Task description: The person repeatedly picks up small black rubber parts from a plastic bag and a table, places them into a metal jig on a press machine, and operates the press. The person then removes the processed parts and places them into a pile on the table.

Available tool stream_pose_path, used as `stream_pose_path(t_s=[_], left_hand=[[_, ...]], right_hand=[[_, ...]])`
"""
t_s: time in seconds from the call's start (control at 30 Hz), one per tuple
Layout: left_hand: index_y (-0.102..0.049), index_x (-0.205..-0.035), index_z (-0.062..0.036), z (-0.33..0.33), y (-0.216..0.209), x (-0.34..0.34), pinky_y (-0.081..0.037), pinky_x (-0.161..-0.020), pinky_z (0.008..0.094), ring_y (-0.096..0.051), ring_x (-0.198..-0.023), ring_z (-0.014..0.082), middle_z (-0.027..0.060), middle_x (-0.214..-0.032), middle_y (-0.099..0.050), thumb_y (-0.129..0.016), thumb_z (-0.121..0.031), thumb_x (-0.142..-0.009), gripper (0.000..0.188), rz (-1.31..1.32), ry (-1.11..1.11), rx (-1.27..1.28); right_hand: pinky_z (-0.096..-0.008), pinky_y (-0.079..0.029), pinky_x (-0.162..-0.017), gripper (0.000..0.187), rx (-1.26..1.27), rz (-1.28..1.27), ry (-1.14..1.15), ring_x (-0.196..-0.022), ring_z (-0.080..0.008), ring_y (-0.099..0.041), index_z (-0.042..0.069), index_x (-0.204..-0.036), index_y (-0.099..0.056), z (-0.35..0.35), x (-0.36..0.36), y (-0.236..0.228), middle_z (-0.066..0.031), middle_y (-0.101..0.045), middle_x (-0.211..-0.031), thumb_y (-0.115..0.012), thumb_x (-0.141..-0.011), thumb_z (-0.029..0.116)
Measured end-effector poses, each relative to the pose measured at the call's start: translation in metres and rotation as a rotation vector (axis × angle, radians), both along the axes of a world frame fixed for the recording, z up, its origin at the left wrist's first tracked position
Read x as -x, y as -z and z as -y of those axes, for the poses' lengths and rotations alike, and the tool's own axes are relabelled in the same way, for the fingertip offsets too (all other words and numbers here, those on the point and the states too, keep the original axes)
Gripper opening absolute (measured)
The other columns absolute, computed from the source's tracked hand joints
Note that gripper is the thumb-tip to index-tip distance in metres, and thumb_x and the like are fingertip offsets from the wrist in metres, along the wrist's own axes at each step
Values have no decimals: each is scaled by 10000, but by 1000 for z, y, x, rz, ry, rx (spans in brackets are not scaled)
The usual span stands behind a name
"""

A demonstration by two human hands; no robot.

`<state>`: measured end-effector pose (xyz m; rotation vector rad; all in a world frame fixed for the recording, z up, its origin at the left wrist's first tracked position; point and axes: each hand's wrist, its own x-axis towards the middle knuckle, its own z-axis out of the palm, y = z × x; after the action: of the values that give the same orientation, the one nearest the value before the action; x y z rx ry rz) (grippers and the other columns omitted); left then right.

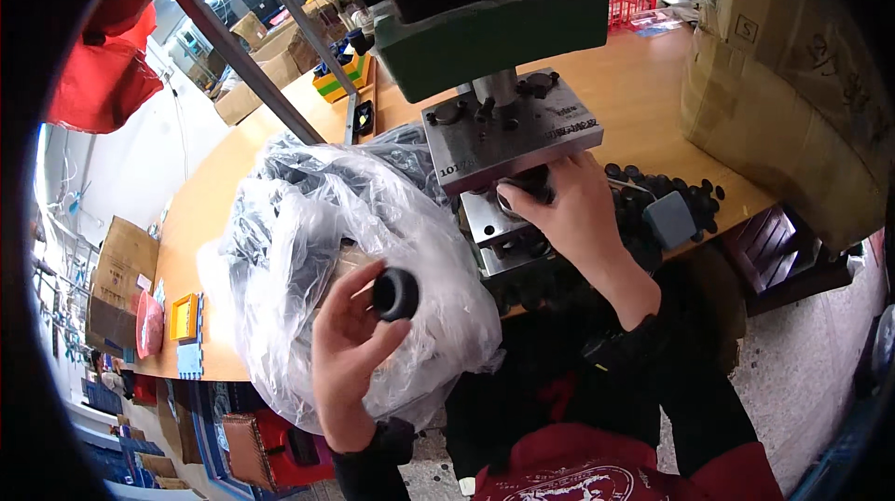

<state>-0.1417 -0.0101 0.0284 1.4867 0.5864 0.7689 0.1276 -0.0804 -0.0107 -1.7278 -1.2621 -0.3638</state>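
Observation:
My left hand point(352, 343) is raised over a clear plastic bag point(280, 231), pinching a black ring-shaped part point(398, 294) between thumb and fingers. The part has a thick ribbed rim and a hole in its middle. My right hand point(583, 221) reaches under the steel upper plate point(513, 139) of a die set. Its thumb and fingers close around a dark round part point(531, 186) above the lower die block point(487, 219); some fingertips are hidden. Above the die stands the green press head point(494, 44).
Several black round parts point(704, 198) lie heaped right of the die, with a grey block point(669, 219) among them. A large cardboard box point(783, 100) stands at the right. A metal post point(244, 54) slants up behind the bag; a yellow tray point(184, 317) sits at the table's left edge.

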Motion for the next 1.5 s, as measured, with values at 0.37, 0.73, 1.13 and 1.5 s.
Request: stream_pose_path(t_s=[0.37, 0.73, 1.13, 1.5], left_hand=[[-552, -1224, 90, -34, 24, -132, -503, -888, 341, -646, -1000, 212, 173, -1093, -670, -831, -65, -698, 615, -375, 18, -547], [-617, -1137, 35, -26, 18, -159, -509, -737, 320, -628, -832, 174, 133, -961, -682, -840, -186, -699, 539, -434, -6, -705], [-610, -1134, 15, -15, 40, -156, -505, -745, 341, -631, -802, 237, 150, -887, -653, -811, -216, -744, 496, -308, -178, -665], [-665, -916, 23, -67, 67, 5, -509, -710, 376, -661, -753, 317, 164, -852, -672, -629, -194, -883, 223, -760, -423, -485]], right_hand=[[-418, -442, -943, 513, 300, -395, 437, -1102, -340, -572, 0, -1193, -576, 207, -64, 103, -185, -597, -1154, -746, -824, 313], [-436, -347, -1069, 725, 549, -421, 646, -1293, -363, -429, 59, -1417, -421, 304, -94, 196, -199, -450, -1410, -713, -844, 395], [-460, -310, -1099, 507, 410, -146, 314, -1338, -338, -392, 80, -1426, -411, 166, -99, 89, -161, -413, -1452, -522, -984, 301], [-437, -279, -1128, 579, 858, -28, 342, -1399, -300, -316, 118, -1444, -407, 129, -120, 106, -139, -346, -1511, -397, -997, 486]])
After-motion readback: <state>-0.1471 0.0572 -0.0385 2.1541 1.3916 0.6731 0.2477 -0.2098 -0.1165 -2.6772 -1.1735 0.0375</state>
